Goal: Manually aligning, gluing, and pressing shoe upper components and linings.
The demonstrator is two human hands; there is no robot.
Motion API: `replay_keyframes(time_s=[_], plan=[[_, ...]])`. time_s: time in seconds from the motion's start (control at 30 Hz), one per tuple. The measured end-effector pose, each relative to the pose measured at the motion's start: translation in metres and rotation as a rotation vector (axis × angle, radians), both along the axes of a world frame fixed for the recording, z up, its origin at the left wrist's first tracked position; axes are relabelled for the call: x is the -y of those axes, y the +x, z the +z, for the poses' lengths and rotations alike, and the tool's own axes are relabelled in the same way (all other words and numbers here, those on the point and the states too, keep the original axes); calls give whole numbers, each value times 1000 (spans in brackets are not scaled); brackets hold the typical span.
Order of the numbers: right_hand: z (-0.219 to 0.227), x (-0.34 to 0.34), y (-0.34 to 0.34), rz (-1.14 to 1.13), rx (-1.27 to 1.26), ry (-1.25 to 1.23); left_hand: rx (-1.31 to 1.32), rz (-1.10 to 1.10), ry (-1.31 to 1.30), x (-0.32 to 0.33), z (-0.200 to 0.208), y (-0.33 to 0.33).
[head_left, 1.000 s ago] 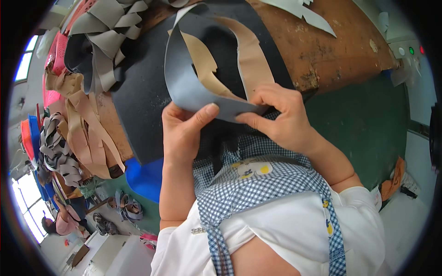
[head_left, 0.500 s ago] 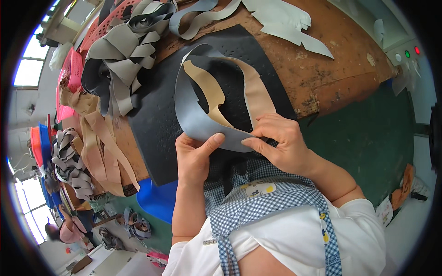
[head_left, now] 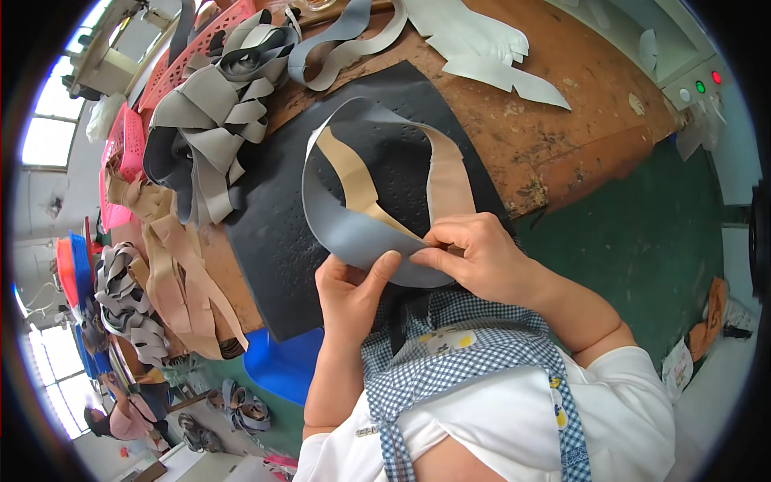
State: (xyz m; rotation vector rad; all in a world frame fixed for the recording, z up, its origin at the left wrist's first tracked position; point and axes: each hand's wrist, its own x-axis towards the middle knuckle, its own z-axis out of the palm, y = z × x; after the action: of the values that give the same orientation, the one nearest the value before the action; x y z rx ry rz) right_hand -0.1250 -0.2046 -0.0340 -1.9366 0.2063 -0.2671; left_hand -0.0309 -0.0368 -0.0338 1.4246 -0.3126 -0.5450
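A looped strip (head_left: 341,226) of leather-like material, grey-blue on its outer face and tan on the inner, stands over a black mat (head_left: 277,273). Both hands hold its near edge. My left hand (head_left: 353,289) grips the strip with the thumb on the grey-blue face and the fingers behind, partly hidden. My right hand (head_left: 478,253) pinches the strip's edge between thumb and forefinger, close beside the left thumb. The far part of the loop rises and curves back over the mat, with its tan side showing on the right.
A heap of grey strips (head_left: 201,112) lies left of the mat, with tan strips (head_left: 181,281) nearer. White sheet pieces (head_left: 486,48) rest on the worn wooden table (head_left: 594,153). Pink baskets (head_left: 124,145) stand at the left edge. A blue container (head_left: 277,365) sits below the table's edge. Another person (head_left: 128,414) is far left.
My right hand has shifted slightly left along the strip's near edge, nearer the left thumb. My left hand has moved slightly right and toward me. The strip's right side has swung a little.
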Motion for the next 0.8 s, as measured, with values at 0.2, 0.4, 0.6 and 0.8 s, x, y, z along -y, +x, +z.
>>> replay_keyframes(time_s=[0.2,0.4,0.6,0.8], plan=[[-5,0,1,1,39,-34,-98,-81,-19,-5,-10,10],[5,0,8,-38,-98,218,-143,-67,-59,-4,-16,6],[6,-1,5,-8,-84,300,-386,-15,-99,-8,-11,18],[7,-3,4,-11,-57,302,-323,-21,-36,-12,-15,23]])
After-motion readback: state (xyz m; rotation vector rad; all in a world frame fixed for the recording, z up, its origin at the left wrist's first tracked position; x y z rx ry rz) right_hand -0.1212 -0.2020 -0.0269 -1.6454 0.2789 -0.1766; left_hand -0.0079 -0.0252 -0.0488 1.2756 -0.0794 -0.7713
